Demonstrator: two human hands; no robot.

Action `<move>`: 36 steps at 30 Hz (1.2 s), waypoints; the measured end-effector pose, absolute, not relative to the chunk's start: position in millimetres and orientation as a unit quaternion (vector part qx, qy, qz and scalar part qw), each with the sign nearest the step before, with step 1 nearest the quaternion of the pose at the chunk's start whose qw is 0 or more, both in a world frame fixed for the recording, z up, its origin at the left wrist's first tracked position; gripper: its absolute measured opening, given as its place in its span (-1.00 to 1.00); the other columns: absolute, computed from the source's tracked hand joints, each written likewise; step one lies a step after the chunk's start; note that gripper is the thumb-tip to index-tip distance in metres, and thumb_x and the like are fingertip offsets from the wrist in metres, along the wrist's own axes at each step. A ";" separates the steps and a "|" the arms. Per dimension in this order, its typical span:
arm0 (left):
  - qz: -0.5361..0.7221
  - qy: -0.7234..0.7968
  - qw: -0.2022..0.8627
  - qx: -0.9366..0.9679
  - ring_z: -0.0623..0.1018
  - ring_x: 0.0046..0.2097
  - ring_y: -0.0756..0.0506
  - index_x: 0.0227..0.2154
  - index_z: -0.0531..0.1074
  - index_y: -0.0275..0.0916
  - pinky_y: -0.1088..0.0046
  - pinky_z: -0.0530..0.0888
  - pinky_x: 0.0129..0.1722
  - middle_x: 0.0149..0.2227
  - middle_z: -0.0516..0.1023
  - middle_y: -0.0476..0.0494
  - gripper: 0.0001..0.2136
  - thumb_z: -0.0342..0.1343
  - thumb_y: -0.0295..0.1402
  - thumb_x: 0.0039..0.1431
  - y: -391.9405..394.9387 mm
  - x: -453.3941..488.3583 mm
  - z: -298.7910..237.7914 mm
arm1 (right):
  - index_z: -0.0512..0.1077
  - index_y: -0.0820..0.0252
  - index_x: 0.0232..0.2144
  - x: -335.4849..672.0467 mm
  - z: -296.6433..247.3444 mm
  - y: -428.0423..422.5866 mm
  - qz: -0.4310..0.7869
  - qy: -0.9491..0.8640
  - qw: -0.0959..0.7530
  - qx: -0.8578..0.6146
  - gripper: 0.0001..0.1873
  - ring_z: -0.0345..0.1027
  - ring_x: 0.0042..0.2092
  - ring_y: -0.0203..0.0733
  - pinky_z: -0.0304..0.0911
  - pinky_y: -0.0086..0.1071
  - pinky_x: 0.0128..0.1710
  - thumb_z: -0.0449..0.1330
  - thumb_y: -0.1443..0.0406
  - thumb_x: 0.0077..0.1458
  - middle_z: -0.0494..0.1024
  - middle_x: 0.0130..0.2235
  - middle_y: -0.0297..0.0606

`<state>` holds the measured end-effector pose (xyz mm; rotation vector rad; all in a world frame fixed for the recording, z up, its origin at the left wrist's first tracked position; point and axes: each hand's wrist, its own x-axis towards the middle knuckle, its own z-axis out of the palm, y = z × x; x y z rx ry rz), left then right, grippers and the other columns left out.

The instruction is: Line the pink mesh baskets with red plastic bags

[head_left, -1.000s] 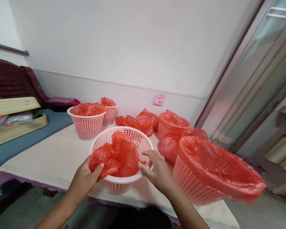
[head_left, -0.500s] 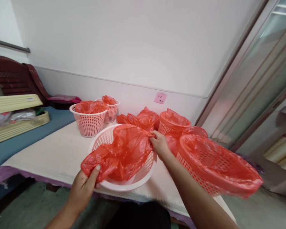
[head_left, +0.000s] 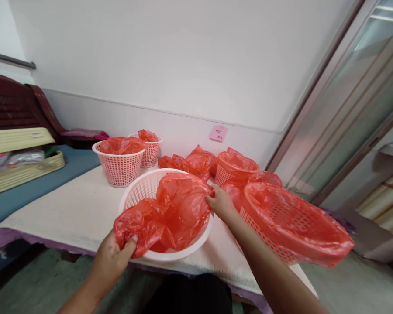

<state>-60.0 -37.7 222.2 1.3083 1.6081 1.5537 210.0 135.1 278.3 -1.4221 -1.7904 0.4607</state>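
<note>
Red bag point(head_left: 183, 205) spans gripping left hand point(head_left: 110, 255) and right hand point(head_left: 222, 203). Five baskets point(head_left: 170, 256) show, one seemingly overhanging the table point(head_left: 62, 209); open space lies left

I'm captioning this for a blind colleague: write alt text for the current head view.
A person's left hand and right hand hold a red plastic bag between them over a pale basket on a cloth-covered table. More baskets with red plastic stand to both sides, and a pink note is on the wall behind.
</note>
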 end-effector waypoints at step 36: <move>0.422 0.544 0.364 0.627 0.64 -0.20 -0.21 -0.11 0.48 -0.22 0.30 0.53 -0.21 -0.20 0.66 -0.15 -0.64 0.18 -0.20 0.02 47.6 -41.3 276.2 | 0.43 0.22 -0.28 195.8 260.2 94.3 0.215 -0.674 0.473 -0.525 -0.70 0.36 -0.41 -0.15 0.20 -0.35 -0.38 0.04 0.20 -0.02 0.52 -0.44 -0.27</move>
